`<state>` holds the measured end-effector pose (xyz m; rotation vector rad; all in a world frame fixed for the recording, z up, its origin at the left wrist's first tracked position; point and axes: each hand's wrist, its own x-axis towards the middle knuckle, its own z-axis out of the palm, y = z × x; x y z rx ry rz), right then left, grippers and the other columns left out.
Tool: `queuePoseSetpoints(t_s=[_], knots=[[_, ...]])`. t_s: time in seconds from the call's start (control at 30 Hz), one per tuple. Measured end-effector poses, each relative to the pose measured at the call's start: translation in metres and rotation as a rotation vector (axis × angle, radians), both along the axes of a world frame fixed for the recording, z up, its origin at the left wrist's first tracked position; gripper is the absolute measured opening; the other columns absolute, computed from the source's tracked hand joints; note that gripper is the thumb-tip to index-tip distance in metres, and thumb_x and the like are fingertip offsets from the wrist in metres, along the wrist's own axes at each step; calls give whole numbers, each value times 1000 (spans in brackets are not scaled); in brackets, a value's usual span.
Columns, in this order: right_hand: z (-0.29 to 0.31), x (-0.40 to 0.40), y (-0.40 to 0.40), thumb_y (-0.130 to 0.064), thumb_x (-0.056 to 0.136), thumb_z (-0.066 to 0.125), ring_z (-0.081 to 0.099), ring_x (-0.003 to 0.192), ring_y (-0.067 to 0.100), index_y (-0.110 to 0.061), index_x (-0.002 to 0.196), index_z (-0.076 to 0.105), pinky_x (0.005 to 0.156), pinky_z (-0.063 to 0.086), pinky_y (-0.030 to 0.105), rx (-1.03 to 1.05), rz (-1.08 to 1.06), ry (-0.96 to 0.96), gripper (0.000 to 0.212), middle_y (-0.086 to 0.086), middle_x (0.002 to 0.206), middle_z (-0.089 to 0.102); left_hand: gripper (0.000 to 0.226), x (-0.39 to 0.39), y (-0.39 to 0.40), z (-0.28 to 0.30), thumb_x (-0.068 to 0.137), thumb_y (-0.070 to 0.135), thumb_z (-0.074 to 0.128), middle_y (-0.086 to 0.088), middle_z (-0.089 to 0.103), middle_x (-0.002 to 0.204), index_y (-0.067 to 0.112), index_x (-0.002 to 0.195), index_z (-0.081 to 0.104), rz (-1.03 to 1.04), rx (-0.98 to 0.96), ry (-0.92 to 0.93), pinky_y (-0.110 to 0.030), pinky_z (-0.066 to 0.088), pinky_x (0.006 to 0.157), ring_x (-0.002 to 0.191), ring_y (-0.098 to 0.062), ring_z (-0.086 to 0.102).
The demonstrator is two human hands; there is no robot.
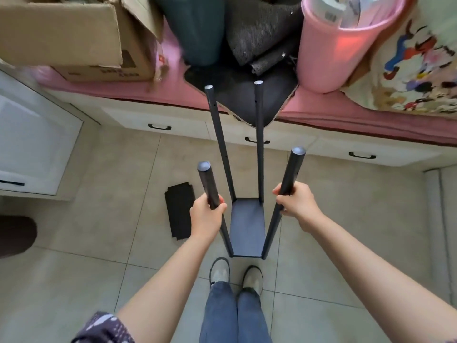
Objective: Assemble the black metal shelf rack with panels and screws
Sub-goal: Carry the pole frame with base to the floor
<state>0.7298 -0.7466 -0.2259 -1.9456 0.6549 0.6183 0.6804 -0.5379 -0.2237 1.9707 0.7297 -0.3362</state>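
The black metal rack (246,226) stands upright on the tiled floor in front of my feet, with one shelf panel fixed low between its posts. Two far posts (259,134) rise toward the pink bench. My left hand (206,215) grips the near left post (207,184) just below its capped top. My right hand (296,201) grips the near right post (293,172) in the same way. A loose black shelf panel (179,210) lies flat on the floor to the left of the rack. No screws show.
A pink-cushioned bench (346,120) with drawers runs across the back, holding a cardboard box (74,38), dark bags (235,28) and a pink bucket (341,45). A white cabinet (32,134) stands at the left. A dark round object (14,236) sits at the left edge.
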Motion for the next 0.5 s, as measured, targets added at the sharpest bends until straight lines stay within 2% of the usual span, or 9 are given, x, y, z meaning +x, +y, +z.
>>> queuePoseSetpoints(t_s=[0.1,0.23,0.4,0.5], knots=[[-32,2,2,6,80,56,63,73,20,-19,81,68,75,61,47,22,-35,19,27,3,80,66,11,-9,-3,-28,86,0,70,5,65,76,10,84,65,44,9,-19,0,38,60,72,-1,59],[-59,-6,2,10,78,57,65,94,28,-23,80,68,88,57,51,27,-27,17,35,3,90,68,9,-17,-5,-53,86,-1,71,6,64,74,7,87,66,46,29,-28,0,39,63,73,-2,59],[-82,-17,7,15,79,57,63,96,28,-23,82,66,91,55,52,55,-107,-10,39,8,102,70,10,-14,-6,-75,87,0,71,3,64,78,9,90,68,40,65,-7,2,37,64,74,-1,57],[-91,-26,12,16,81,55,63,98,30,-23,82,65,90,54,49,55,-123,-36,40,7,102,70,11,-14,-5,-88,89,4,71,1,65,85,7,100,71,50,72,27,-2,37,66,79,-9,58]])
